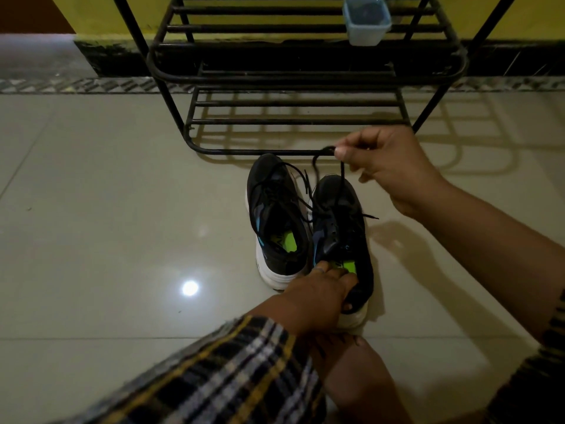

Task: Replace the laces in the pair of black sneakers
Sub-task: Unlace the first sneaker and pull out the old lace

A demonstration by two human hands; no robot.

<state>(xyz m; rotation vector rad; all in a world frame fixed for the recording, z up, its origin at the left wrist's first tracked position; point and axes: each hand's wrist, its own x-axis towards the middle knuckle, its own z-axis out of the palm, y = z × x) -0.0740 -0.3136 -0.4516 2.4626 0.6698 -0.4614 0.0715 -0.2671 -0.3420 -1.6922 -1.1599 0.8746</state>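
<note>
Two black sneakers with white soles and green insoles stand side by side on the tiled floor. The left sneaker [275,215] has loose black laces lying over it. My left hand [318,292] grips the heel collar of the right sneaker [342,228], fingers reaching inside. My right hand [388,166] is raised above the toe of that sneaker and pinches a black lace [339,179], which runs taut from the eyelets up to my fingertips, its end looping over them.
A black metal shoe rack [299,120] stands just behind the sneakers against a yellow wall. A pale blue plastic container [365,21] sits on an upper shelf. My bare foot [351,368] is under my left arm. Glossy tiles spread to the left.
</note>
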